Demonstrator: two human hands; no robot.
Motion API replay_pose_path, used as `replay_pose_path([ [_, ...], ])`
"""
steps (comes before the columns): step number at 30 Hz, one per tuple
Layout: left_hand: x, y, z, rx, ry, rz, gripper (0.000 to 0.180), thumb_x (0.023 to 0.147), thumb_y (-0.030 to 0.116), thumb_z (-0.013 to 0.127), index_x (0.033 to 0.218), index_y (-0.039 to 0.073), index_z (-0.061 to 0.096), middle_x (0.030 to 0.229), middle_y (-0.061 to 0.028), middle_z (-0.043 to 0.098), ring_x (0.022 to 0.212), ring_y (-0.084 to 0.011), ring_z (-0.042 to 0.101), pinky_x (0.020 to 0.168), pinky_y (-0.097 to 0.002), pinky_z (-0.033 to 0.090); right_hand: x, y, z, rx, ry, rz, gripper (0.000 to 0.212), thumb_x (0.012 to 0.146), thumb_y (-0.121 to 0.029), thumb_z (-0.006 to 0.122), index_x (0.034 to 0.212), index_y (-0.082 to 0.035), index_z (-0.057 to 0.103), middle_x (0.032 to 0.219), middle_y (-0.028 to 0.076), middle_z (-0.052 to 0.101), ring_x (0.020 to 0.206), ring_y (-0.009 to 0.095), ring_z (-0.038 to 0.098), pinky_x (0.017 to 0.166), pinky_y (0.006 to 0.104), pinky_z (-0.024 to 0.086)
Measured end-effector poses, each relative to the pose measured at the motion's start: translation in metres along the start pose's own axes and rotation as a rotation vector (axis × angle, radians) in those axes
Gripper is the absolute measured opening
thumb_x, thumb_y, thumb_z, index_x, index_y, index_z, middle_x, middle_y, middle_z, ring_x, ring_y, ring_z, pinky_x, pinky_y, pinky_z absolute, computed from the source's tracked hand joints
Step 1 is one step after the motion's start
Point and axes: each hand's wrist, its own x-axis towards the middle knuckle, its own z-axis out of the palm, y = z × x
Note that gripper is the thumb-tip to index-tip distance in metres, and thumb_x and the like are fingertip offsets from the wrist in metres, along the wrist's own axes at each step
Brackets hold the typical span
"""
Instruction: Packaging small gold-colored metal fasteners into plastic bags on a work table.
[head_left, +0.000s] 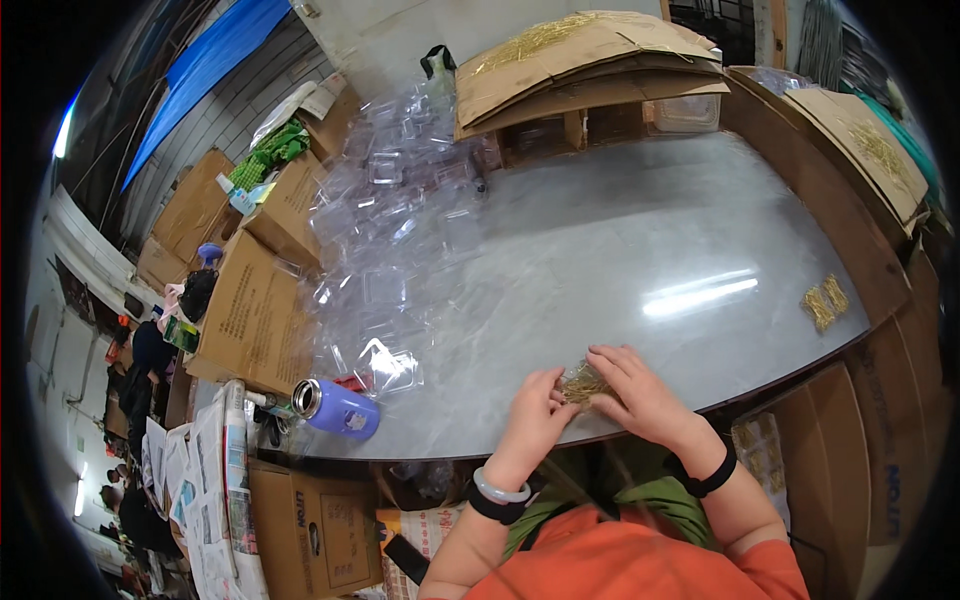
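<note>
At the table's near edge, a small bundle of thin gold-coloured metal pieces (582, 383) lies between my two hands. My left hand (537, 408) has its fingers curled against the bundle's left side, thumb at the near end. From the right, my right hand (640, 392) grips it, fingers reaching over the far end and thumb at the near side. Part of the bundle is hidden by the fingers, and its single pieces are too small to make out. Two similar gold bundles (824, 304) rest by the table's right edge.
Clear plastic boxes (390, 230) are heaped over the left of the grey table (560, 250). An uncapped purple bottle (345, 408) lies tilted at the near left. Cardboard boxes (255, 310) line the left side. Gold pieces (530, 42) lie on cardboard at the back.
</note>
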Motion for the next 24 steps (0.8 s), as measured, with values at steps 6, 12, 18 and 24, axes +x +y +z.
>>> replay_pose_path([
  [6,-0.004,0.003,-0.007,0.238,0.027,0.142,0.058,0.079,-0.003,0.079,0.133,-0.002,0.060,0.115,-0.0144,0.060,0.088,-0.0195,0.063,0.073,-0.0293,0.055,-0.005,-0.005,-0.005,-0.161,-0.025,-0.027,0.066,0.088,-0.028,0.077,0.142,0.000,0.051,0.147,0.020,0.051,0.138,0.039,0.047,0.118,0.0518,0.036],
  [12,0.000,0.010,-0.004,0.122,-0.062,0.024,0.059,0.078,0.000,0.081,0.134,0.000,0.061,0.119,-0.0145,0.062,0.096,-0.0226,0.063,0.079,-0.0320,0.055,-0.004,0.022,0.008,-0.241,-0.089,-0.169,0.065,0.083,-0.024,0.080,0.138,-0.004,0.054,0.147,0.016,0.054,0.135,0.033,0.053,0.118,0.0487,0.038],
  [18,0.004,0.010,-0.018,0.475,-0.150,0.287,0.072,0.082,0.014,0.081,0.147,0.005,0.051,0.148,-0.0167,0.051,0.138,-0.0406,0.043,0.113,-0.0488,0.039,-0.007,0.009,-0.016,0.107,-0.019,-0.039,0.073,0.080,-0.019,0.083,0.143,-0.003,0.050,0.145,0.017,0.054,0.134,0.037,0.050,0.115,0.0463,0.040],
  [24,0.012,0.013,0.002,0.506,-0.318,0.377,0.072,0.090,0.016,0.074,0.154,0.008,0.043,0.159,-0.0158,0.040,0.149,-0.0439,0.031,0.121,-0.0600,0.026,-0.030,0.005,-0.025,0.016,0.055,0.100,0.073,0.080,-0.014,0.082,0.145,-0.004,0.050,0.130,0.017,0.063,0.123,0.038,0.055,0.107,0.0465,0.043],
])
